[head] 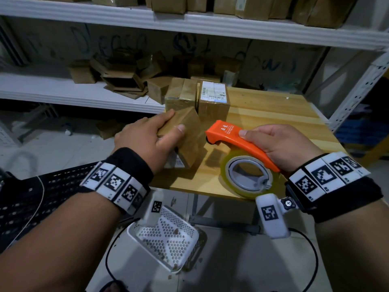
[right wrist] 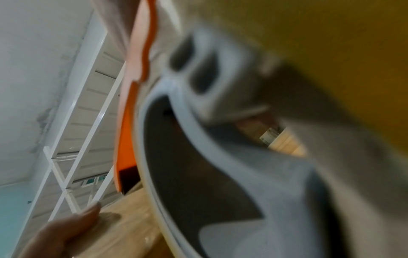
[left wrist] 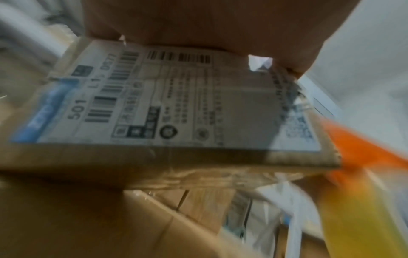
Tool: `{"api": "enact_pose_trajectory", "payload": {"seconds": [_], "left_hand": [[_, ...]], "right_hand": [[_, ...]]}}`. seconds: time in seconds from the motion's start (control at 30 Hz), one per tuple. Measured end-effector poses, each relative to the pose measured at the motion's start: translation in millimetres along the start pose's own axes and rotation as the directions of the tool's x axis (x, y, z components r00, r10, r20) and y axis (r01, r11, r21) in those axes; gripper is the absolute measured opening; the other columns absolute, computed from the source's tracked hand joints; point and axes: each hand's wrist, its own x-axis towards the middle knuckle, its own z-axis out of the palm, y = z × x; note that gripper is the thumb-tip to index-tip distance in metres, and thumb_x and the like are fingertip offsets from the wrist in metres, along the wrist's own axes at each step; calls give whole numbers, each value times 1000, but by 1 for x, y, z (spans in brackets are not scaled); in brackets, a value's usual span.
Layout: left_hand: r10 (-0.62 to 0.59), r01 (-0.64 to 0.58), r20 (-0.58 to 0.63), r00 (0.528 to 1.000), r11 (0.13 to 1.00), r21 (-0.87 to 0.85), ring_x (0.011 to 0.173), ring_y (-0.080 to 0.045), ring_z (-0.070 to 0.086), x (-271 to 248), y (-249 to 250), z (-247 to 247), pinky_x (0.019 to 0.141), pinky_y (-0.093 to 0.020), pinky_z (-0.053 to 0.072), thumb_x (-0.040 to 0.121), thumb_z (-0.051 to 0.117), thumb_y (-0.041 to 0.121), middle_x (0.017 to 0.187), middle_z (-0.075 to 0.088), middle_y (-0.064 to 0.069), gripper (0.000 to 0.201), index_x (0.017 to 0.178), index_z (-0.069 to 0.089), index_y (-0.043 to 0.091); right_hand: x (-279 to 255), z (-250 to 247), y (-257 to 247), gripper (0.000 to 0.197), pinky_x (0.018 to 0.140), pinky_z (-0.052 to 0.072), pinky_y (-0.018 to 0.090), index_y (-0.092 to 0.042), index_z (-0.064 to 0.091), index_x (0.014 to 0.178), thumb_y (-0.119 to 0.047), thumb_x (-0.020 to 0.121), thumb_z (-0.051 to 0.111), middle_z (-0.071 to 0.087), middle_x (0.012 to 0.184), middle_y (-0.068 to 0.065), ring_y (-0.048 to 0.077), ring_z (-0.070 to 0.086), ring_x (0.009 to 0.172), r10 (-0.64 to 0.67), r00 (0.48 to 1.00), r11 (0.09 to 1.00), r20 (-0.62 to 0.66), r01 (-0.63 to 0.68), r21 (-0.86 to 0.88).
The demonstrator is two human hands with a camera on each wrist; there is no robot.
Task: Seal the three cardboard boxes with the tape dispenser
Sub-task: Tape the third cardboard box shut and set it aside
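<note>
My left hand (head: 151, 133) grips a small brown cardboard box (head: 187, 140), tilted up on an edge at the table's near left; fingers lie over its top, the thumb on its near face. The left wrist view shows that box's shipping label (left wrist: 167, 104), blurred. My right hand (head: 280, 144) holds the orange tape dispenser (head: 237, 140) by its handle, thumb on top. Its nose hangs just right of the tilted box, and its tape roll (head: 246, 173) is close to the table's front edge. Two more boxes stand behind: a plain one (head: 181, 95) and a labelled one (head: 213, 102).
The wooden table (head: 273, 114) has bare surface to the right. White metal shelving (head: 189, 22) with several cardboard boxes runs behind and to the left. A white perforated basket (head: 168, 239) and a black cable lie on the floor below the table's front edge.
</note>
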Motion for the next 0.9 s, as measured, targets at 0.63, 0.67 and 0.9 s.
{"api": "enact_pose_trajectory", "payload": {"seconds": [0.63,0.67,0.9], "left_hand": [[-488,408,158,859,464,-787,95,-30,68,-4,6,-5,99,-45,49,77,55,71,80,76,-7,57,69,74,18],[-497,408,145,856,473,-781,94,-30,67,-5,7,-5,99,-43,49,78,55,70,82,74,-8,55,68,72,18],[52,-171,-349,936,932,-320,128,-12,55,-3,-1,-13,111,-42,44,101,50,25,136,64,4,34,132,65,26]], "right_hand": [[-4,20,-12,34,63,56,32,-18,78,90,-52,91,69,79,74,5,17,74,61,-65,998,996,-4,65,68],[-4,23,-13,34,62,56,31,-19,78,92,-52,92,69,79,75,5,17,74,61,-67,998,995,-7,68,68],[-5,31,-15,34,60,55,30,-21,77,93,-55,90,70,79,73,0,15,74,59,-70,996,995,-62,75,70]]}}
